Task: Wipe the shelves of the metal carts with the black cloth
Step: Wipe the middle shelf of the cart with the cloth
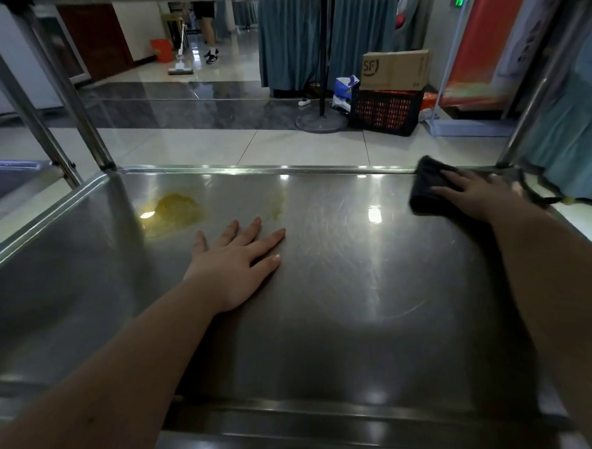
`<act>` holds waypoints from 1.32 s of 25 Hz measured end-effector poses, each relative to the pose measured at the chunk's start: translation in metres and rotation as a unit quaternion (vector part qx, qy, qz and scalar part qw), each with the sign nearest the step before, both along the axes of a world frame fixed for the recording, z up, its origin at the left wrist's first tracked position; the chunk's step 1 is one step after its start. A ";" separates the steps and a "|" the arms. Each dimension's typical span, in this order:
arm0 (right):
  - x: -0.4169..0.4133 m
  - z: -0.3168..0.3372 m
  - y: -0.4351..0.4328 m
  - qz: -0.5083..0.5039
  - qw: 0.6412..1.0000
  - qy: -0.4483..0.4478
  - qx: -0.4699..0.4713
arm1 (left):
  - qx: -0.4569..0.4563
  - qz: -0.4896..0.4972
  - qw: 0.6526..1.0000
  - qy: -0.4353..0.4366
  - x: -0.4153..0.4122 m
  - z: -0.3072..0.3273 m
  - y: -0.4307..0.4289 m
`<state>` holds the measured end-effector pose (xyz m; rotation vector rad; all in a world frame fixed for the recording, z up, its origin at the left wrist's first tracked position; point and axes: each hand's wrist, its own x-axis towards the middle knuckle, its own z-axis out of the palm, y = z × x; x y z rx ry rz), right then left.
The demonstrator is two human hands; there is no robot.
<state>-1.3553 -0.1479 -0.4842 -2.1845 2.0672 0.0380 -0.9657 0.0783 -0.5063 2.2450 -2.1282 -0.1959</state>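
Fingers of our left hand (236, 261) are spread wide and lie flat on the scratched steel shelf of the metal cart (344, 324), holding nothing. Farther, at the far right corner, our right hand (474, 194) presses with open, flat fingers on the folded black soft cloth (426, 190). We judge the cloth light and limp, so a flat palm on top guides it best. Yellow dried stain (175, 210) waits near the far left corner.
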 end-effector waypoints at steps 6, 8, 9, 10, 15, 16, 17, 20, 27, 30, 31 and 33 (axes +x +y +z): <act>0.094 0.004 0.033 -0.021 0.999 -0.025 -0.010 | 0.001 -0.001 1.000 -0.016 -0.006 0.003 0.003; 0.170 0.004 0.054 0.076 0.997 -0.022 -0.014 | -0.004 0.006 1.000 -0.024 -0.007 0.004 0.004; 0.199 0.004 0.066 0.113 0.993 -0.021 -0.013 | -0.005 0.010 1.000 -0.028 -0.007 0.004 0.004; 0.218 0.003 0.077 0.135 0.991 -0.018 -0.010 | -0.006 0.017 0.999 -0.030 -0.006 0.004 0.004; 0.201 0.002 0.130 0.177 0.984 -0.026 0.001 | 0.004 0.050 0.999 -0.020 -0.005 0.005 0.007; 0.191 0.001 0.148 0.188 0.982 -0.023 0.001 | 0.006 0.049 0.999 -0.018 -0.005 0.005 0.008; 0.180 -0.001 0.170 0.196 0.981 -0.018 0.000 | 0.007 0.046 0.999 -0.013 -0.005 0.006 0.008; 0.152 -0.012 0.246 0.207 0.978 -0.022 -0.021 | 0.016 0.037 0.999 -0.003 -0.003 0.009 0.013; 0.140 -0.010 0.305 0.190 0.981 0.006 -0.045 | 0.080 -0.021 0.996 0.015 0.015 0.024 0.018; 0.142 -0.009 0.306 0.193 0.980 0.011 -0.043 | 0.060 -0.044 0.997 0.002 0.055 0.018 0.036; 0.141 -0.009 0.306 0.192 0.980 0.013 -0.039 | 0.041 -0.039 0.998 -0.004 0.064 0.014 0.043; 0.141 -0.009 0.307 0.184 0.982 0.019 -0.033 | 0.005 -0.027 1.000 -0.012 0.070 0.006 0.051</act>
